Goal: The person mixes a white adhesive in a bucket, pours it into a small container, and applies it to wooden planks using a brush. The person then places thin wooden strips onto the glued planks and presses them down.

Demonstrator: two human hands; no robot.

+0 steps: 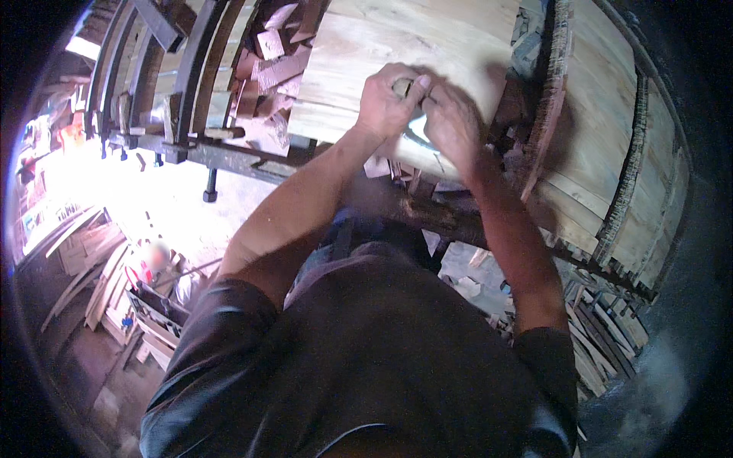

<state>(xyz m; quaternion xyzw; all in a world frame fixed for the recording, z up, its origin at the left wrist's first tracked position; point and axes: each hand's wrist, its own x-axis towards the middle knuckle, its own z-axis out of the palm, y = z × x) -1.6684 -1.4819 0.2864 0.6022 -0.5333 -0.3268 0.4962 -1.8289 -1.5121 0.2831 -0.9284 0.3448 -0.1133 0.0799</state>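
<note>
- Left hand (391, 101): fingers curled, thumb laid toward the right hand; a small greyish patch shows inside the curl. Whether this is a held item or wood seen through the fingers cannot be told.
- Right hand (453, 126): fingers bent in and meeting the left hand at the thumb; its grip is hidden, so what it holds, if anything, cannot be told.
- Wooden board (412, 34): pale and wide, directly beneath both hands and reaching beyond them. A dark curved line (417, 140) shows just beside the right hand's fingers; drawn mark or thin object, it cannot be told which.
- Step in hand, as judged: close two-handed fingerwork over the board's near part. The next move would call for steady fingertips and a clear view of the point where the hands meet.
- Wood offcuts (279, 72): heaped left of the left hand, beside the board.
- Wooden panels (592, 114): to the right of the right hand, with dark, ridged edges between them.
- Dark metal bars (200, 69): farther left of the left hand, past the offcuts.
- Wood strips (99, 267): low and well left of both hands, near the floor.
</note>
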